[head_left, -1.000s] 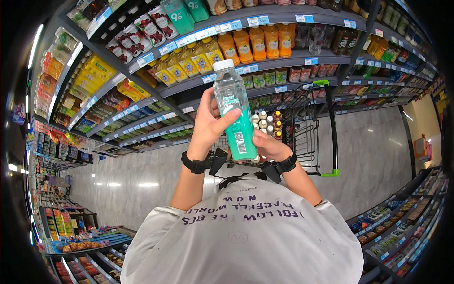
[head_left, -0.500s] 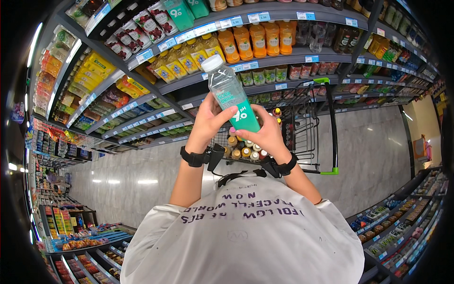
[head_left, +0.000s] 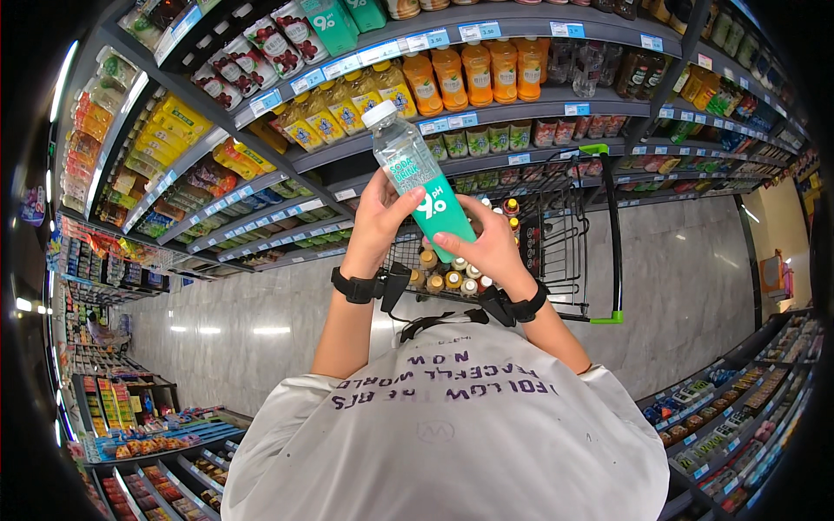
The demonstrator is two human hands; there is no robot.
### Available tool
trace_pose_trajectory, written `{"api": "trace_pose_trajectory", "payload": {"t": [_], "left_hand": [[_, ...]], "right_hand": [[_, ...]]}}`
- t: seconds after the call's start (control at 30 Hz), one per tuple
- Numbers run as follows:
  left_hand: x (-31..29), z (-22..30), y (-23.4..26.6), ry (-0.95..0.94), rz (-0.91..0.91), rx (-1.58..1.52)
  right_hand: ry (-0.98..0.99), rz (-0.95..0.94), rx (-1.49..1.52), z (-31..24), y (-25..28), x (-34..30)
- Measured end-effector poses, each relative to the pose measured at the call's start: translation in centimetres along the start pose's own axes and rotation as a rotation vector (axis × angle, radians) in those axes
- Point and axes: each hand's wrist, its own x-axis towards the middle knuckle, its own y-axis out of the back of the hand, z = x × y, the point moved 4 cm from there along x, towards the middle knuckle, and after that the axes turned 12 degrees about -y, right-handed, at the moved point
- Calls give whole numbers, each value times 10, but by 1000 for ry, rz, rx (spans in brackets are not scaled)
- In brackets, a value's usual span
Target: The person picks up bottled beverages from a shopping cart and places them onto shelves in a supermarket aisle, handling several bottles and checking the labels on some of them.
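Bottle turn: since the first earlier frame, the teal-labelled clear plastic bottle (head_left: 426,182) has rotated, its barcode side giving way to the large front lettering, and its cap end has swung left and lower.
Bottle place: above the basket of the shopping cart (head_left: 615,234), tilted, its white cap (head_left: 378,113) toward the shelves beyond the cart.
Left hand: the left hand (head_left: 375,221) pinches the bottle's left side, thumb at the front edge — its fingers are mostly hidden behind.
Right hand: the right hand (head_left: 493,245) grips the lower end over the cart, thumb across the front, fingers along the right side.
Cart load: several capped bottles (head_left: 453,280) are already in the basket, and a bottle with a yellow-and-red cap (head_left: 511,207) stands near the cart's far side.
Handling so far: the held bottle is off the shelf, front face turned up, cap on — not set down in the cart.
Shelves beyond the cart: orange juice bottles (head_left: 478,76) and yellow drink bottles (head_left: 347,102) stand in rows.
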Motion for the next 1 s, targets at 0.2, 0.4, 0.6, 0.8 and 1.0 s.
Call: {"api": "trace_pose_trajectory", "payload": {"t": [0.2, 0.4, 0.6, 0.8, 1.0], "left_hand": [[2, -1, 4, 7, -19, -164], [4, -13, 20, 159, 177, -136], [10, -3, 36, 31, 140, 112], [18, 17, 49, -15, -29, -77], [28, 29, 82, 2, -135, -41]], "right_hand": [[-329, -514, 522, -11, -3, -1], [-511, -663, 665, -2, -13, 9], [-349, -467, 490, 14, -38, 14], [-395, -732, 982, 26, -60, 22], [-373, -618, 672, 9, -88, 38]]}}
